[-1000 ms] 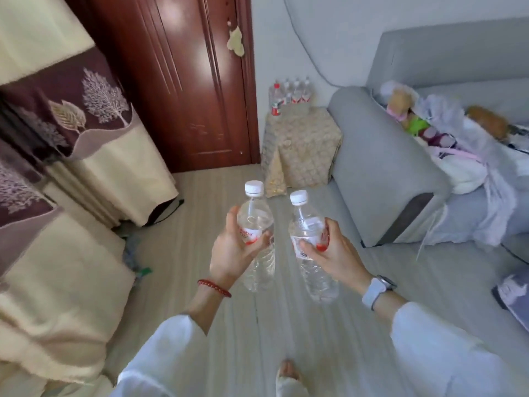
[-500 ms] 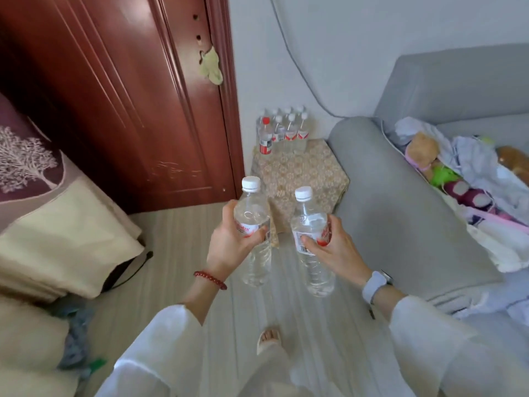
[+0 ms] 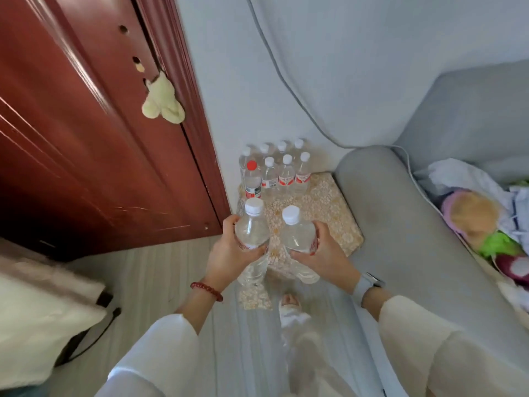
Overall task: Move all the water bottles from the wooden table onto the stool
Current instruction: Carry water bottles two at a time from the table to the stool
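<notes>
Water bottles: my left hand (image 3: pixel 229 253) grips 1 bottle (image 3: pixel 252 239), my right hand (image 3: pixel 323 253) grips another (image 3: pixel 297 236), fingers wrapped round each, above the stool's (image 3: pixel 329 213) near edge. 8 bottles (image 3: pixel 274 170) crowd its 12 o'clock side; bare top remains toward 3 o'clock. Their labels blur.

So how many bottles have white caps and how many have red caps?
White caps on the stool: 7, the clearest one.
White caps in the hands: 2, one bottle in the left hand and another bottle in the right hand.
Red caps: 1, the red-capped bottle on the stool.
Total: 10 bottles.
</notes>
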